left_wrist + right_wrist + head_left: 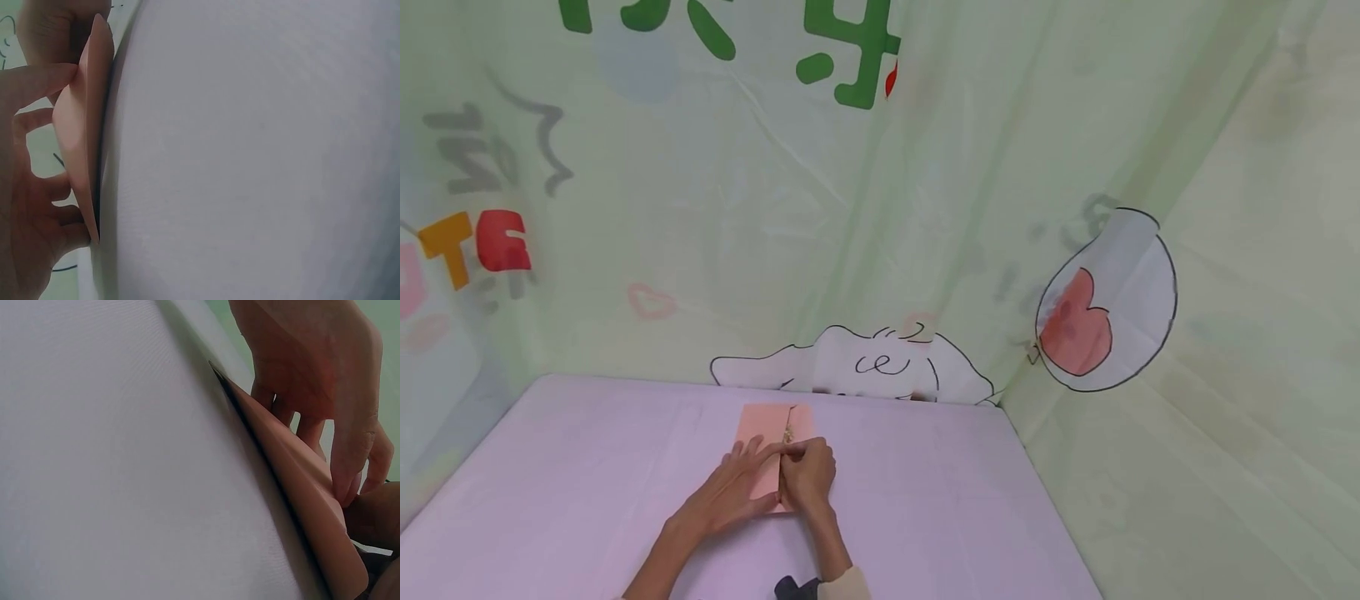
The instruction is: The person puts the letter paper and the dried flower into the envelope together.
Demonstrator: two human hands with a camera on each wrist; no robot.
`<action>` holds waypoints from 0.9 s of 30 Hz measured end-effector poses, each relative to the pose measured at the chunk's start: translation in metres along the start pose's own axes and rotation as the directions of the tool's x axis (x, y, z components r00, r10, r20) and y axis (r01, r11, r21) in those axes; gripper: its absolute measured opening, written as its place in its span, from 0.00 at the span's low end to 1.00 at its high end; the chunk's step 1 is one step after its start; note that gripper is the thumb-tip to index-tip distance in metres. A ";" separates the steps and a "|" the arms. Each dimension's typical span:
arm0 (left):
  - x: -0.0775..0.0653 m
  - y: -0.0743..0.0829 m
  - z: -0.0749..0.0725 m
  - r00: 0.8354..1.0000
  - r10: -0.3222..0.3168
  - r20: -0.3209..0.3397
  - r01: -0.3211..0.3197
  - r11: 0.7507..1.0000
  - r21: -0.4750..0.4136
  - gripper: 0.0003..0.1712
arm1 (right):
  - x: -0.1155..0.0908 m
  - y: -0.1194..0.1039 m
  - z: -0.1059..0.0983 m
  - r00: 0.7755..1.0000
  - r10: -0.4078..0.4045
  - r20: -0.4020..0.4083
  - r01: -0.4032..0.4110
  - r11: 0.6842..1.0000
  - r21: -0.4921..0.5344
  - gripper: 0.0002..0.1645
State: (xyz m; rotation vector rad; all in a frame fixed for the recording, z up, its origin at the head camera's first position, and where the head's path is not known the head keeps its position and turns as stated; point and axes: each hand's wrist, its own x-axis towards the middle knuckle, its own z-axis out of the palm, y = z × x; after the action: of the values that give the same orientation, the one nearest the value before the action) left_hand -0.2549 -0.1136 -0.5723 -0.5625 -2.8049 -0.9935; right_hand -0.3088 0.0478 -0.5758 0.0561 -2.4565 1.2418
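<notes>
A pink folded card or envelope (763,421) lies on the table, with a lengthwise dark seam right of its middle and a small gold decoration (787,434) on it. My left hand (730,487) spreads over its left part, fingers on the surface and thumb near the bottom edge. At the seam, my right hand (808,472) has its fingers curled and grips the edge there; its fingertips are hidden. The left wrist view shows the card (78,137) side-on, slightly bulged. In the right wrist view the left hand (312,369) reaches over the card (300,469).
A pale lilac cloth covers the table (925,500). Behind it hangs a light green curtain (737,208) with printed letters and drawings, among them a balloon shape with a red heart (1078,329). A dark strap (796,588) sits at the right wrist.
</notes>
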 end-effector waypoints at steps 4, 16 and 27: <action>0.001 0.001 0.003 1.000 -0.006 0.014 0.006 1.000 -0.003 0.45 | 0.000 0.003 -0.001 1.000 -0.011 0.011 0.011 1.000 -0.017 0.08; 0.000 0.004 0.000 1.000 0.017 0.020 -0.018 0.999 0.035 0.46 | 0.002 0.012 -0.004 0.993 -0.066 0.094 0.065 0.998 0.014 0.09; -0.004 0.008 -0.010 0.999 0.028 0.044 -0.030 0.998 0.054 0.45 | 0.005 0.003 -0.038 0.973 -0.072 0.220 0.071 0.997 0.013 0.12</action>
State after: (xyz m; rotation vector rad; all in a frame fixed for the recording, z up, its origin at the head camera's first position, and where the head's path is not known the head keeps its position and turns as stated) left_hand -0.2483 -0.1151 -0.5606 -0.6232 -2.8431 -0.9077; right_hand -0.3013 0.0802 -0.5557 0.2968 -2.6118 1.2715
